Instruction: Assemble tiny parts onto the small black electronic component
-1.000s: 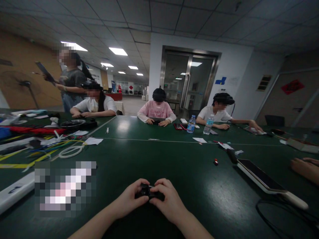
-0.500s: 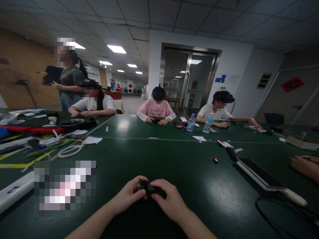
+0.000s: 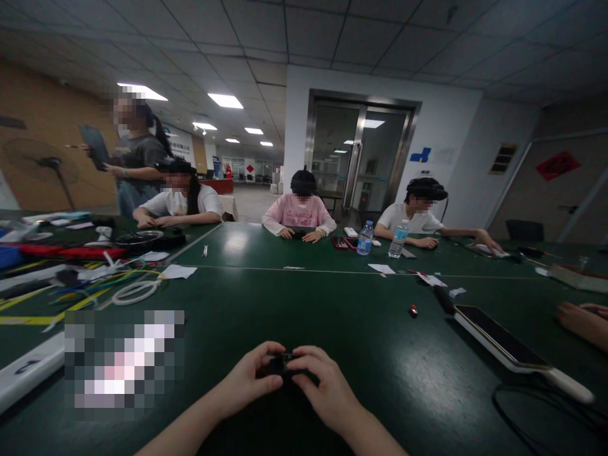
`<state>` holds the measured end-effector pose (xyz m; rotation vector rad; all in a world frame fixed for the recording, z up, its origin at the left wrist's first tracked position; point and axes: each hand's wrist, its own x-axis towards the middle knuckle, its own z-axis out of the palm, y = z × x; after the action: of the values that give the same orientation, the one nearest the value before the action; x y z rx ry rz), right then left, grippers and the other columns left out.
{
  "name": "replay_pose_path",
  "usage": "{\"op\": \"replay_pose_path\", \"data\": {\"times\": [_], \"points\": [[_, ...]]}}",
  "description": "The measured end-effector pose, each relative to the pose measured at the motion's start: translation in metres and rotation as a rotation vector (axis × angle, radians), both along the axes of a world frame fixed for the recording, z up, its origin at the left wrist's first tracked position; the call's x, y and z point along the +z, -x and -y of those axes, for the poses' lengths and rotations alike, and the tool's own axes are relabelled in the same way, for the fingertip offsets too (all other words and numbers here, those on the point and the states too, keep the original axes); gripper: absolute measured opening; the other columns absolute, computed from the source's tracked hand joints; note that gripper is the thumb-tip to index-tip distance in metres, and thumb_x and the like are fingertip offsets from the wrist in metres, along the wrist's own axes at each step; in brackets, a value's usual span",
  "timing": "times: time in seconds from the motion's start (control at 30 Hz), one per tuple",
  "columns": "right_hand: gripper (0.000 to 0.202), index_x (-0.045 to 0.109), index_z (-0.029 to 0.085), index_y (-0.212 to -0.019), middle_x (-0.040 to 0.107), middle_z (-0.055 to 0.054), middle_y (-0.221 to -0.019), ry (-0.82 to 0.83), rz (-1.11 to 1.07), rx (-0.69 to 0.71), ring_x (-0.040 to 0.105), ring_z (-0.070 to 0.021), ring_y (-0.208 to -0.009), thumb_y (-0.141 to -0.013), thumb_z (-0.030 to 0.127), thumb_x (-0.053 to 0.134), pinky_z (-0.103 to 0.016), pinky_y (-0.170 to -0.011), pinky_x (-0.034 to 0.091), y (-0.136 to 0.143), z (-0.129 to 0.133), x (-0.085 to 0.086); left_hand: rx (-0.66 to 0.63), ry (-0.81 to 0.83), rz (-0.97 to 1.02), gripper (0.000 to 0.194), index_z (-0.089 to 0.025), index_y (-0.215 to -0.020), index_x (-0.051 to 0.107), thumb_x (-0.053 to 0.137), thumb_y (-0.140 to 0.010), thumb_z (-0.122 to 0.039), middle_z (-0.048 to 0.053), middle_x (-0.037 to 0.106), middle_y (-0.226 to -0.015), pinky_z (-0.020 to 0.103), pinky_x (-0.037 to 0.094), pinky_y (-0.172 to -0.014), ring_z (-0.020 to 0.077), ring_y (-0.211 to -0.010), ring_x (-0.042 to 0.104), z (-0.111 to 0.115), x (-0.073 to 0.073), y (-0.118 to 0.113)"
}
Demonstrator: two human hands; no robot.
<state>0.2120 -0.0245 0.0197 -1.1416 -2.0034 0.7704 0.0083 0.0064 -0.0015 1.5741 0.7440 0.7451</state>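
Close in front of me, just above the green table (image 3: 228, 329), a small black object (image 3: 280, 363) is held between both hands. It is dark and partly covered by fingers, so its kind cannot be made out. My left hand (image 3: 251, 379) grips its left side, thumb below and fingers on top. From the right, my right hand (image 3: 323, 380) pinches it with bent fingers over the upper part and the thumb beneath.
A white device with a black screen (image 3: 503, 339) and a black cable (image 3: 503, 405) lie right. A small red piece (image 3: 413, 310) lies nearby. White cable loops (image 3: 135, 292) and tangled wires sit left. Two water bottles (image 3: 365, 239) stand farther back; several people (image 3: 299, 212) are around the table.
My right fingers have shifted over the top of the black object, which has turned slightly in my hands. The standing person at the left has tilted the dark tablet-like board.
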Motion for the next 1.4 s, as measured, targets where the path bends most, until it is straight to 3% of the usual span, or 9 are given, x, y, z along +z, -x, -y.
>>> {"op": "replay_pose_path", "data": {"times": [0.4,0.6,0.83,1.4], "points": [[0.024,0.064,0.031,-0.098,0.053,0.000,-0.116,0.029,0.001,-0.007,0.050,-0.0194,-0.111,-0.082,0.017,0.053,-0.037,-0.095,0.042,-0.001,0.002,0.002,0.029,-0.073,-0.009,0.037,-0.020,-0.106,0.050,0.065,-0.073,-0.026,0.004,0.059,-0.100,0.035,0.042,-0.080,0.0212,-0.093,0.056,0.001,0.001,-0.001],[0.025,0.064,0.032,-0.097,0.054,-0.001,-0.115,0.026,-0.003,-0.013,0.051,-0.0198,-0.110,-0.080,0.017,0.053,-0.038,-0.094,0.043,-0.001,0.002,0.001,0.025,-0.047,-0.068,0.044,-0.022,-0.114,0.047,0.064,-0.073,-0.022,0.005,0.060,-0.109,0.037,0.042,-0.084,0.0224,-0.098,0.057,0.001,0.005,-0.001],[0.035,0.059,0.027,-0.106,0.053,-0.005,-0.117,-0.015,-0.034,0.001,0.051,-0.0199,-0.110,-0.072,0.019,0.062,-0.038,-0.097,0.040,0.000,0.004,-0.002,0.010,-0.083,-0.052,0.039,-0.022,-0.110,0.050,0.064,-0.073,-0.020,0.004,0.060,-0.108,0.038,0.040,-0.090,0.0234,-0.104,0.055,0.003,0.005,-0.001],[0.024,0.062,0.025,-0.092,0.056,-0.004,-0.111,0.028,0.005,-0.008,0.050,-0.0204,-0.109,-0.070,0.017,0.064,-0.037,-0.094,0.040,0.001,0.004,0.002,-0.018,-0.078,-0.076,0.041,-0.021,-0.109,0.051,0.066,-0.071,-0.018,0.004,0.060,-0.108,0.039,0.040,-0.092,0.0237,-0.106,0.054,0.006,0.008,-0.002]]}}
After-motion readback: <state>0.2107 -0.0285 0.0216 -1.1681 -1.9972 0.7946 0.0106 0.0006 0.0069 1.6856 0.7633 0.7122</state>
